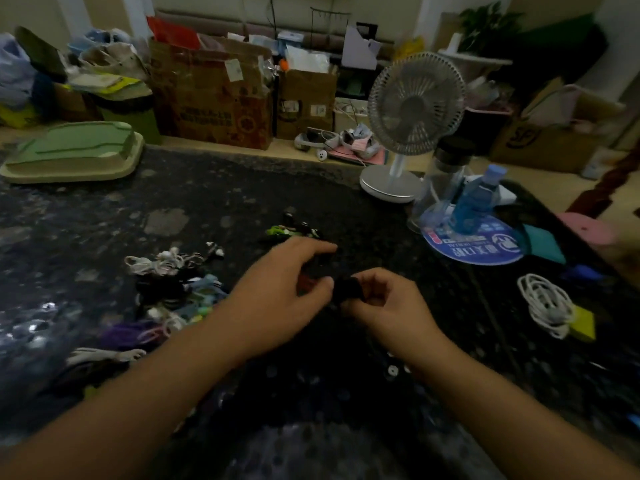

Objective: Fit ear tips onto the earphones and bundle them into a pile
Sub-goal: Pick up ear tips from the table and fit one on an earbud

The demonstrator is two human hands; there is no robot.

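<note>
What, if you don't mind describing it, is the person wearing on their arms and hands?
Nothing is visible: the left hand and right hand are bare, without gloves, rings or a watch in view, and both forearms are uncovered to the frame's edge, with no sleeve showing.

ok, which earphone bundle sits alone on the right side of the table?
The white coiled earphones on the dark table, beside the yellow block. The other bundles form the mixed pile left of the hands.
</note>
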